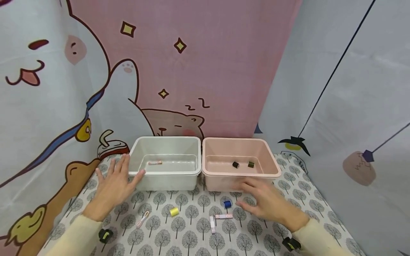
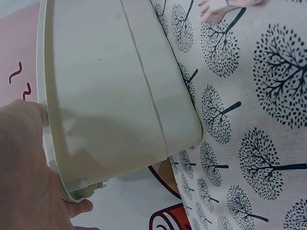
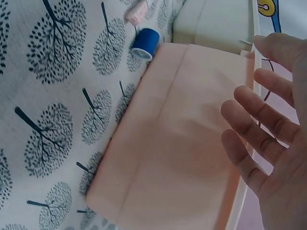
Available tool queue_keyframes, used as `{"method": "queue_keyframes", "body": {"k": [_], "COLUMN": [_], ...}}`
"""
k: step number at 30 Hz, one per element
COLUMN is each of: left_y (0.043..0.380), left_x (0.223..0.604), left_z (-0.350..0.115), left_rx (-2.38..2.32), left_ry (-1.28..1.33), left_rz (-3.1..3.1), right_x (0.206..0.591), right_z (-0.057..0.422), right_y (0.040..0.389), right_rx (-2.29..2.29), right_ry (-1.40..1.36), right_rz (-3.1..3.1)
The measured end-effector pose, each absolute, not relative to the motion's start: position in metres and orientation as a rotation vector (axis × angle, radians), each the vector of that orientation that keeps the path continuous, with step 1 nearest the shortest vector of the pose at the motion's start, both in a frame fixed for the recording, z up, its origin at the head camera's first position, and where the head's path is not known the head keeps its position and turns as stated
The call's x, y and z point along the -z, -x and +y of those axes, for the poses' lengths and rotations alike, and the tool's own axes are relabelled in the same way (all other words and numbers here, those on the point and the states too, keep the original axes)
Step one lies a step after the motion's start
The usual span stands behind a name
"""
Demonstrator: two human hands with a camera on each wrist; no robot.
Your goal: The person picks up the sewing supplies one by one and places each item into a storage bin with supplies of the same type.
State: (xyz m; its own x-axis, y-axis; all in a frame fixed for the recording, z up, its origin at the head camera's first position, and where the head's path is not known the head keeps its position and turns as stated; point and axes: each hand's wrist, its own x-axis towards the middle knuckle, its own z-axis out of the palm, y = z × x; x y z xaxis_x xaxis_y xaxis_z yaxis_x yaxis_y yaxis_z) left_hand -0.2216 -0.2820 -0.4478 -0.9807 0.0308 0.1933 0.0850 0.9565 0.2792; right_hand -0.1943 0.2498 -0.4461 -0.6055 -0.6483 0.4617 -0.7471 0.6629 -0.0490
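Note:
My left hand [image 1: 112, 186] has its fingers spread at the front left corner of a white plastic bin [image 1: 166, 180], thumb right at the rim. In the left wrist view that hand overlaps the bin's rim. Before the front wall of a pink plastic bin [image 1: 221, 182] is my right hand [image 1: 266, 201], fingers loosely bent and holding nothing. A small pinkish skein [image 1: 155, 163] lies inside the white bin. Inside the pink bin are a black thread spool [image 1: 235, 165] and a dark green one [image 1: 251, 164]. Nearest the right hand on the cloth is a blue thread spool [image 1: 227, 204].
On the tree-print tablecloth [image 1: 189, 238] lie a yellow thread spool [image 1: 174, 212], a pale pink skein [image 1: 142, 219] with a white band, another pink skein [image 1: 224, 216] and a whitish one [image 1: 212, 224]. Behind the bins hangs a cartoon-printed curtain [image 1: 217, 71].

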Motion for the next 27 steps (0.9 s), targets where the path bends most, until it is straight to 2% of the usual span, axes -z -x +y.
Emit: {"method": "queue_keyframes", "body": {"k": [8, 17, 27], "left_y": [0.219, 0.223, 0.222], "left_x": [0.451, 0.449, 0.447], "left_z": [-0.283, -0.284, -0.284], "left_rx": [0.438, 0.445, 0.444], "left_ry": [0.086, 0.098, 0.099], "left_rz": [-2.932, -2.916, -2.913], "right_x": [0.459, 0.479, 0.483], "right_z": [0.242, 0.241, 0.23], "right_y": [0.191, 0.203, 0.198], "right_rx": [-0.379, -0.465, -0.421], "right_ry": [-1.102, -1.227, -1.169], "right_rz": [-2.615, -2.493, -2.72]}}
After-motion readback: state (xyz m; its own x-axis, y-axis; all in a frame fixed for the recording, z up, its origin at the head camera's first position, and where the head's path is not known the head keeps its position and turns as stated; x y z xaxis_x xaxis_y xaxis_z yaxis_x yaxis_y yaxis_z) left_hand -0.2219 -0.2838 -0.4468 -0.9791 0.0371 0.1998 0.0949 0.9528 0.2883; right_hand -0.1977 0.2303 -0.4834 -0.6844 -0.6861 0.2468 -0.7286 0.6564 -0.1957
